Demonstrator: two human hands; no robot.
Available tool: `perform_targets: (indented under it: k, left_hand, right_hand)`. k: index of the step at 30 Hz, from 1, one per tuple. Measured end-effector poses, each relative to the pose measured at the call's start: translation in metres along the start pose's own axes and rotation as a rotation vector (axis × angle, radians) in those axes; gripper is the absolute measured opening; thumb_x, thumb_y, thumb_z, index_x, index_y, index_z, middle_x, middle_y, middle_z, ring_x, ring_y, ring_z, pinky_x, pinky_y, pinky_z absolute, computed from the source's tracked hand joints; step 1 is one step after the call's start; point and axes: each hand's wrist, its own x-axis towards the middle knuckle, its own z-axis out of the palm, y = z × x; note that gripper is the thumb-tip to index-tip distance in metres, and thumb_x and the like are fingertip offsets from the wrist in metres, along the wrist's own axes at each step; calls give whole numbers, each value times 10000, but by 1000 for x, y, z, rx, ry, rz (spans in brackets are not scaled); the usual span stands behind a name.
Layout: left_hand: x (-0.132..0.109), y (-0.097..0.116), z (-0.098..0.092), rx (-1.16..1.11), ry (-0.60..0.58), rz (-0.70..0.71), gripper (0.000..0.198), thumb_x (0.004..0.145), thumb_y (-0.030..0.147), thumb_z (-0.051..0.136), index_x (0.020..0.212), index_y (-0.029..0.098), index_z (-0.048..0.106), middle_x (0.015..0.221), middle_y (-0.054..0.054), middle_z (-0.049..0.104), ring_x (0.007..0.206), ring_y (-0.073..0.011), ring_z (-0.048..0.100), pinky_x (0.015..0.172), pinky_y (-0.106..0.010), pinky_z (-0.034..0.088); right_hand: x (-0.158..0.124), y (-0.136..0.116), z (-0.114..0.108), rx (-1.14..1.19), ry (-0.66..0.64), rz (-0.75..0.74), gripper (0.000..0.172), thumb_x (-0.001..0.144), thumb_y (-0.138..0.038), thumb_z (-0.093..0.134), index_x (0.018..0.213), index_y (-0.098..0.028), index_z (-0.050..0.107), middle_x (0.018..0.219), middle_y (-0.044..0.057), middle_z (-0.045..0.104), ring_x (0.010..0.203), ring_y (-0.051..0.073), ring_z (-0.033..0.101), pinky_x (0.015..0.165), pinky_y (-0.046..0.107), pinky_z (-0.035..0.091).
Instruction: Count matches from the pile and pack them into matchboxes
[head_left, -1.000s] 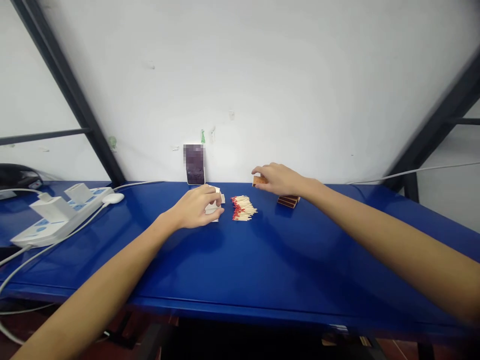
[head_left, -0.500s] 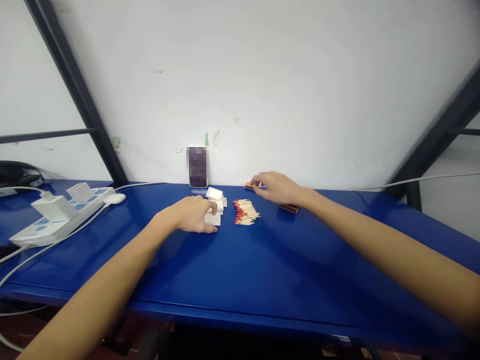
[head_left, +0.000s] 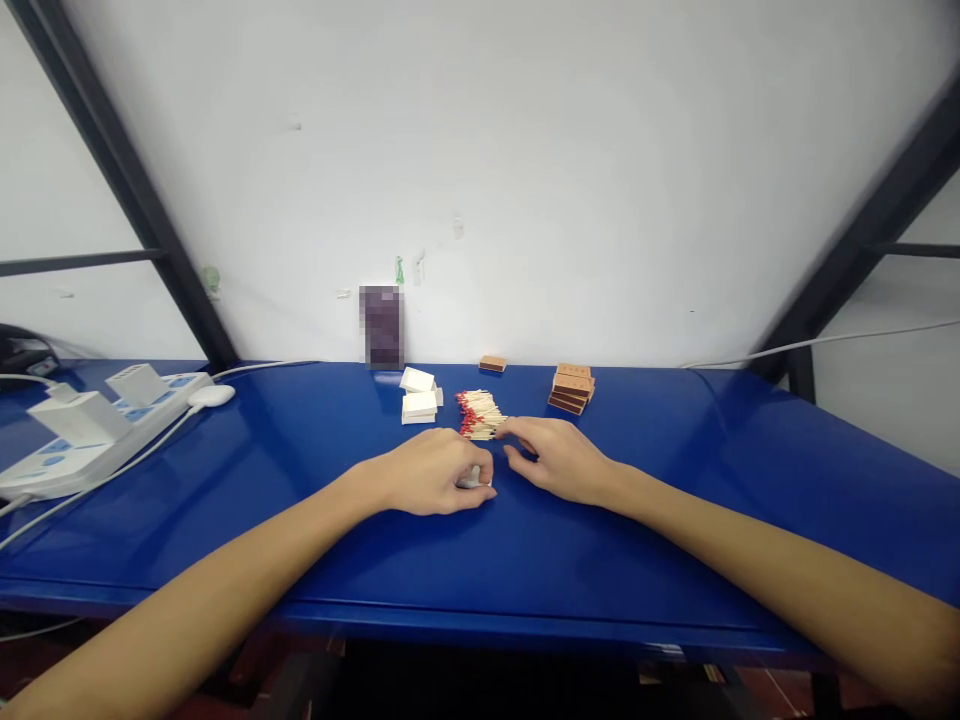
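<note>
Left hand [head_left: 433, 472] moved off the stacked matchbox trays [head_left: 419, 404], grip pinching a white tray [head_left: 474, 478], right hand [head_left: 556, 460] shifted from matchbox sleeve [head_left: 493, 364] to beside matches [head_left: 478, 413], grip spread

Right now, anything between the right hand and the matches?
Nothing visible: the right hand is at the stick-end side of the matches. The left hand, holding a white piece, is clear of that gap.
</note>
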Motion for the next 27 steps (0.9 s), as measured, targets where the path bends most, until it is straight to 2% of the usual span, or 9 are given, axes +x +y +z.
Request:
perform_targets:
  k: [2, 4, 8, 10, 12, 15, 18, 24, 27]
  left_hand:
    - [3, 6, 5, -47, 39, 17, 226, 906, 330, 574, 749, 179, 633, 572, 32, 529, 510, -102, 463, 534, -232, 338]
    - [5, 8, 10, -94, 77, 44, 213, 902, 322, 590, 769, 175, 666, 581, 30, 544, 516, -95, 475, 543, -224, 351]
    - [6, -1, 15, -162, 235, 46, 211, 886, 338, 617, 819, 158, 705, 565, 35, 541, 502, -80, 463, 537, -208, 359]
    - [6, -10, 13, -151, 368, -5, 264, 932, 317, 525, 803, 147, 682, 527, 44, 497, 476, -77, 419, 517, -209, 342]
    - [5, -20, 7, -72, 464, -62, 297, 953, 288, 455, 797, 149, 666, 556, 35, 516, 499, -81, 431, 524, -213, 326]
    - [2, -35, -3, 120, 429, -113, 253, 912, 240, 464, 783, 152, 664, 623, 9, 573, 549, -99, 461, 564, -232, 328]
    - [-2, -46, -9, 199, 378, -167, 219, 887, 232, 484, 837, 154, 682, 648, 0, 602, 546, -105, 473, 572, -242, 325]
    - [-2, -53, -7, 191, 275, -118, 226, 898, 251, 490, 873, 152, 692, 594, 18, 569, 517, -97, 456, 568, -242, 331]
    - [-1, -50, -5, 125, 299, -113, 217, 894, 243, 495, 861, 147, 687, 566, 32, 537, 500, -87, 430, 547, -236, 317]
  right_hand:
    - [1, -2, -1, -34, -87, -21, 342, 937, -240, 450, 1247, -209, 591, 1004, 72, 698, 837, 205, 645, 710, 307, 446]
    - [2, -4, -3, -73, -146, -29, 401, 954, -241, 426, 1333, -212, 554, 1036, 83, 696, 877, 219, 655, 721, 311, 453]
    - [3, -4, -5, -76, -166, -35, 390, 967, -235, 422, 1325, -201, 575, 1014, 82, 694, 858, 218, 658, 722, 312, 466]
    - [3, -2, -5, -75, -164, -54, 379, 968, -223, 425, 1309, -199, 588, 994, 78, 692, 848, 214, 656, 728, 313, 471]
    - [3, -1, -3, -85, -155, -71, 378, 963, -204, 431, 1305, -192, 594, 995, 81, 693, 848, 213, 656, 737, 316, 477]
    - [2, 1, -1, -86, -136, -97, 367, 961, -186, 433, 1279, -178, 615, 1016, 88, 698, 861, 209, 660, 748, 315, 485]
    - [1, 2, 0, -72, -119, -112, 351, 963, -179, 429, 1245, -170, 639, 1021, 88, 705, 896, 215, 665, 764, 319, 494]
    - [0, 4, 1, -57, -77, -123, 383, 959, -176, 434, 1300, -194, 608, 1016, 79, 705, 874, 207, 662, 752, 319, 498]
    - [0, 3, 1, -59, -87, -130, 407, 961, -181, 437, 1339, -216, 585, 981, 72, 698, 827, 200, 658, 719, 314, 497]
